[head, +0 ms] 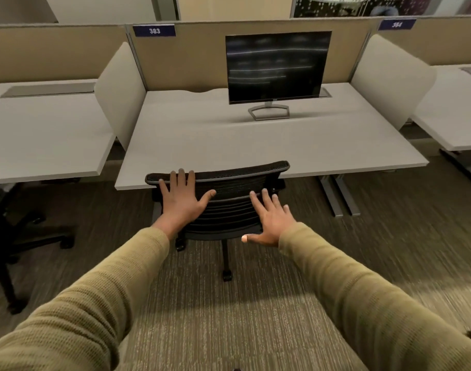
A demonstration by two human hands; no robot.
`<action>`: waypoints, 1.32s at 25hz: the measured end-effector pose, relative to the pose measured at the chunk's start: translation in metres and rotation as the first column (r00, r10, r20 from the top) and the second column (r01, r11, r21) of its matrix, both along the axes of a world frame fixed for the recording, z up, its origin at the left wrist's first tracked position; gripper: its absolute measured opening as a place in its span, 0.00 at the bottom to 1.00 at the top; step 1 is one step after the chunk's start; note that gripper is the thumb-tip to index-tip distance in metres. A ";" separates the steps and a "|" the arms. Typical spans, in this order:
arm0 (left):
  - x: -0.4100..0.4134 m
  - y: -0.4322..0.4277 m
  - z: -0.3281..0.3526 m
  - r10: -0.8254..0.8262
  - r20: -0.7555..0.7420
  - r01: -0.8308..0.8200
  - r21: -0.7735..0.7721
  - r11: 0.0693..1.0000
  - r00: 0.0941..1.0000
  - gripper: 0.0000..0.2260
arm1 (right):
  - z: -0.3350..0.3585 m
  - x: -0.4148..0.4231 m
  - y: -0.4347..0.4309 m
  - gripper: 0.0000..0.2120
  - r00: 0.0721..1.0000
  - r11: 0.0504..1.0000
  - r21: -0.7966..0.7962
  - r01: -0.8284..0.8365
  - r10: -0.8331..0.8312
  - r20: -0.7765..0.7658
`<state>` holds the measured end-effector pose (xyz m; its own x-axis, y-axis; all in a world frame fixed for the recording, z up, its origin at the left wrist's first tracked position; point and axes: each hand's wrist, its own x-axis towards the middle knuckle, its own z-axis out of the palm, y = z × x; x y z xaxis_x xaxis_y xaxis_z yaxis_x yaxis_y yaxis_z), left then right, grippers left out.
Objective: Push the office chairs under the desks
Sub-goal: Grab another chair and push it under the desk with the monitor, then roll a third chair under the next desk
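A black mesh-backed office chair (229, 199) stands at the front edge of the middle desk (229, 140), its seat tucked under the top and its backrest against the edge. My left hand (182, 196) lies flat with spread fingers on the upper left of the backrest. My right hand (272, 220) is spread open at the backrest's right side; whether it touches the mesh I cannot tell. Neither hand grips anything. The chair's post and two castors (227, 274) show below on the carpet.
A dark monitor (277, 66) stands on the middle desk, labelled 383. Beige dividers (119, 89) separate it from desks on the left (42, 135) and right (453, 113). Another black chair base (23, 236) sits at far left, out from its desk. Desk legs (338, 196) stand right.
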<state>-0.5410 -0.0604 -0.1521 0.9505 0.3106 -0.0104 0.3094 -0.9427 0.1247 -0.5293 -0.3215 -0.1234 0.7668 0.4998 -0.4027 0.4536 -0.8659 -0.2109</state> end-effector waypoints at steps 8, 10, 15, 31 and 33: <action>-0.110 -0.185 0.015 -0.233 0.092 0.240 -0.076 0.968 0.968 0.39 | 0.028 -0.131 -0.120 0.54 0.988 1.000 0.018 0.011 -0.013 0.155; -0.150 -0.239 0.025 -0.283 0.143 0.299 -0.101 0.949 0.948 0.40 | 0.042 -0.174 -0.164 0.54 0.982 0.999 0.041 0.021 -0.028 0.189; -0.239 -0.366 0.042 -0.402 0.226 0.444 -0.186 0.877 0.888 0.35 | 0.066 -0.277 -0.274 0.53 0.955 0.997 0.054 0.062 -0.074 0.286; -0.354 -0.658 0.034 -0.692 0.490 0.848 -0.339 0.408 0.530 0.18 | 0.050 -0.422 -0.553 0.45 0.866 0.867 0.208 0.453 -0.484 0.126; -0.352 -0.669 0.036 -0.710 0.527 0.870 -0.134 0.474 0.468 0.17 | 0.053 -0.431 -0.569 0.40 0.898 0.885 0.236 0.400 -0.431 0.093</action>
<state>-0.8931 -0.7295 -0.1159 0.7166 -0.5326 0.4503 -0.6948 -0.6018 0.3939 -0.9600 -0.8909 -0.0705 0.9625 0.1827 -0.2003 0.0992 -0.9251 -0.3666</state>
